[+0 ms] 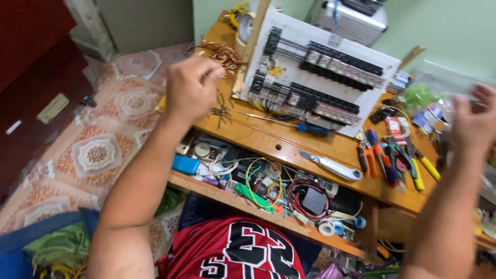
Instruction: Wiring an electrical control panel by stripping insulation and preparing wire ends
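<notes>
Copper wire strands (pixel 223 106) dangle, thin and kinked, from left hand (pixel 191 88).

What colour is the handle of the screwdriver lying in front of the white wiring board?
Blue, on the screwdriver, seen in the head view.

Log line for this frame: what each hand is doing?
left hand: closed, pinching thin copper wire | right hand: blurred, on clear plastic bag | white wired panel board: propped on wooden desk
</notes>
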